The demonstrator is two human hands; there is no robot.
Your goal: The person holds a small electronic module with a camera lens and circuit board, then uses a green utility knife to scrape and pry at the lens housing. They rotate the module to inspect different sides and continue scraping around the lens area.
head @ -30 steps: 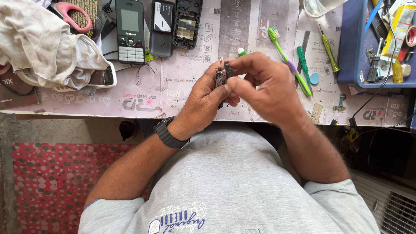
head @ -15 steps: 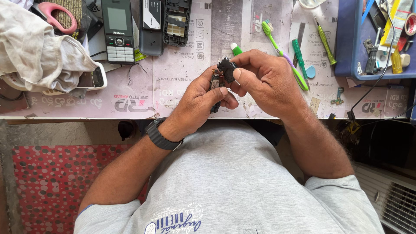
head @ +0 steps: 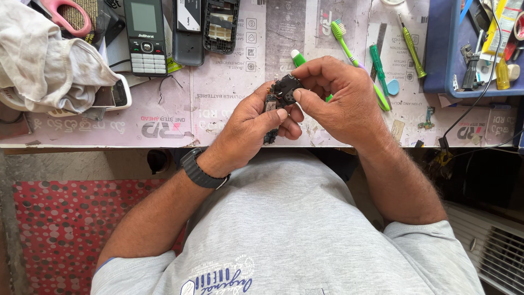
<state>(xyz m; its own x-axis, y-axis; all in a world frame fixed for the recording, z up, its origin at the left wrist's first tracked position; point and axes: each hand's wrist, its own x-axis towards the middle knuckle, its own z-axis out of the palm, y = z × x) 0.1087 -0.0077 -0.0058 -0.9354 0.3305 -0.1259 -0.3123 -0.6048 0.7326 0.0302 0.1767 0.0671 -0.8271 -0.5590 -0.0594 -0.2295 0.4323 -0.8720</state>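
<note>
head: both hands (head: 305,106) grip circuit board (head: 271,104).

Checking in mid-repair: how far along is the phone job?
Done: one phone shell lies opened and bare on the bench. In hand: left hand and right hand together pinch a small black part with a circuit board. Left: nothing refitted; screwdriver and toothbrush lie unused.
</note>
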